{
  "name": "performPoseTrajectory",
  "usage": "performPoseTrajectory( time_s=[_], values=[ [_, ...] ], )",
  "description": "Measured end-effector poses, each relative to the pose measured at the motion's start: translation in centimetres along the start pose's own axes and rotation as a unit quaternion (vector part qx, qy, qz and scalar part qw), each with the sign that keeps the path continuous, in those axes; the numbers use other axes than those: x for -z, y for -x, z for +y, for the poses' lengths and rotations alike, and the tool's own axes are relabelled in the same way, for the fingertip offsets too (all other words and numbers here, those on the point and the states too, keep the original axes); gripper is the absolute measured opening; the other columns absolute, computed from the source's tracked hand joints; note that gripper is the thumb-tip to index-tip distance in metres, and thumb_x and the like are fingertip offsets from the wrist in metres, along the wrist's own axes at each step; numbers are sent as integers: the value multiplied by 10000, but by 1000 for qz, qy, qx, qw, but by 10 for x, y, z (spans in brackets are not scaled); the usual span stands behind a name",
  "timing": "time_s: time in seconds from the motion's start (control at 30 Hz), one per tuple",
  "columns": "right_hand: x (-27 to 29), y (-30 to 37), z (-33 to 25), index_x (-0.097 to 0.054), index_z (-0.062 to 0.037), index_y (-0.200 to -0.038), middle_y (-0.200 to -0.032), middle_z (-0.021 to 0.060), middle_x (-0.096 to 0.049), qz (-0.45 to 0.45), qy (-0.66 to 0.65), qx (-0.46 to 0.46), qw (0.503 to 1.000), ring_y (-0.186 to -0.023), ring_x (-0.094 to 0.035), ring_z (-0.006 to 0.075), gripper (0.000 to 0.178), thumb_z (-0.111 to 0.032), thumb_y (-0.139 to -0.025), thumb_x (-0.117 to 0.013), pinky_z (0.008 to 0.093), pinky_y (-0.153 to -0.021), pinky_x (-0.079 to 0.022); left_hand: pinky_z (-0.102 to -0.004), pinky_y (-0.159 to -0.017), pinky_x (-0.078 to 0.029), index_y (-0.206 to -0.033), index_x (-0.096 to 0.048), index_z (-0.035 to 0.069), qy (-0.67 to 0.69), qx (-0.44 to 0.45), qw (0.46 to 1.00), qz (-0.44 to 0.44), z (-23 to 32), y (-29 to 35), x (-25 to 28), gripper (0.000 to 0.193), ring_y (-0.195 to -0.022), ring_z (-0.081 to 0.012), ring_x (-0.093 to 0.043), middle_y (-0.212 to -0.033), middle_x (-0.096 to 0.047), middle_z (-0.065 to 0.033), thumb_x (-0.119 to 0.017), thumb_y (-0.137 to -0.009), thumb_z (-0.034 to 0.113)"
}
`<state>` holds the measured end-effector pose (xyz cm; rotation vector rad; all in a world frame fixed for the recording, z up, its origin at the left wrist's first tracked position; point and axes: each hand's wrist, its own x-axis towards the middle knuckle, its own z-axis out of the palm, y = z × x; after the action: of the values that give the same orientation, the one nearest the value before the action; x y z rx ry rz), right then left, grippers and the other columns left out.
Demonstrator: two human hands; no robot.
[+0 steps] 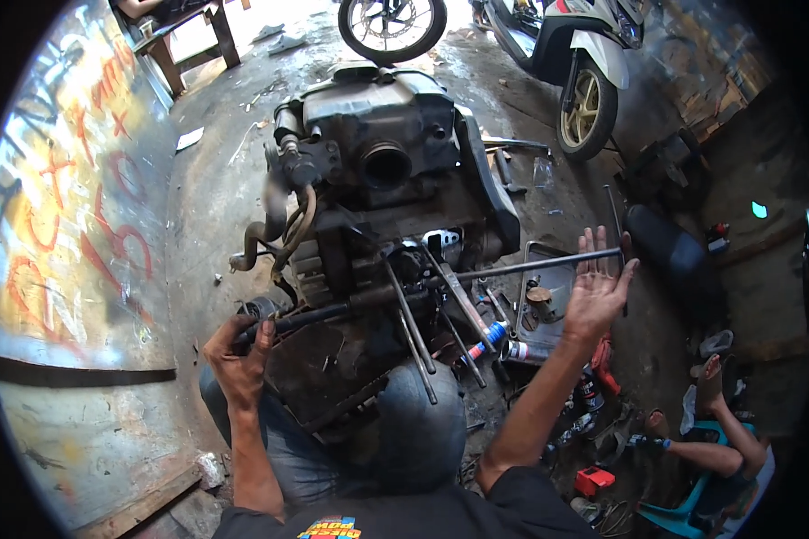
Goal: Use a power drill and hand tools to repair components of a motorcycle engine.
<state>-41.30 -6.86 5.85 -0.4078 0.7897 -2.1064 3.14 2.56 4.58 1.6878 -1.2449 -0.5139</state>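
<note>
A large, greasy engine block [377, 135] with a round opening stands on the floor in front of me. Across its near side runs a long dark bar [539, 264], thicker toward its left part and with a thin crosspiece at the right end. My left hand [236, 359] is closed round the thick left end, fingers and thumb wrapped about it. At the other end, my right hand [595, 292] is open, palm up and fingers stretched, with the bar lying across the fingers. Several metal arms [409, 323] stick out toward me from the engine's near side.
A metal tray [548, 292] with small parts lies right of the engine, near a blue-and-white tube [485, 341]. Motorcycle wheels [589, 108] stand at the back. At lower right, another person's legs [715, 449] rest by a teal chair [692, 508]. A painted panel [90, 225] borders the left.
</note>
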Motion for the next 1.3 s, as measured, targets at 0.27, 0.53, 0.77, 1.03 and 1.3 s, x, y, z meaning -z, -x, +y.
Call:
performPoseTrajectory(
  time_s=[0.27,0.53,0.77,1.03,1.3],
  values=[
    [25,-23,-54,-293,-59,-1534,-1491,158,-431,-274,322,-47,905,-1378,-432,300,854,-176,-795,-705,380,-1022,-447,-217,-575,-422,-826,-657,-38,41,6,999,-1,5,-1,-3,225,-637,-62,-536,-673,-602,-17,-772,-834,154],
    [27,-96,-91,-297,87,-1468,-1388,307,-485,-356,262,-350,826,-1249,-561,365,839,-329,-865,-705,355,-693,-627,-215,-576,-420,-834,-663,-24,33,0,999,-17,3,-6,-1,215,-642,-56,-534,-683,-604,-7,-773,-841,160],
    [-26,-121,-57,-484,-4,-1312,-1028,172,-704,-330,543,-404,658,-878,-727,279,402,-214,-985,-587,349,-555,-591,-217,-568,-401,-832,-647,-19,17,0,1000,-20,2,-6,2,233,-627,-54,-520,-678,-592,-3,-756,-865,184],
    [-52,-148,-27,-556,-14,-987,-771,51,-581,-242,682,-516,458,-589,-608,158,274,-266,-990,-448,266,-426,-451,-214,-556,-377,-829,-627,-12,7,-1,1000,-29,15,-8,2,262,-610,-43,-502,-664,-580,6,-753,-876,213],
    [-40,-119,-17,-516,-102,-771,-563,-62,-346,-188,780,-378,462,-431,-312,58,387,-406,-1011,-523,253,-381,-219,-212,-545,-415,-823,-669,-17,20,25,998,-50,7,-13,2,219,-605,-62,-549,-660,-591,-6,-777,-847,172]
  ],
)
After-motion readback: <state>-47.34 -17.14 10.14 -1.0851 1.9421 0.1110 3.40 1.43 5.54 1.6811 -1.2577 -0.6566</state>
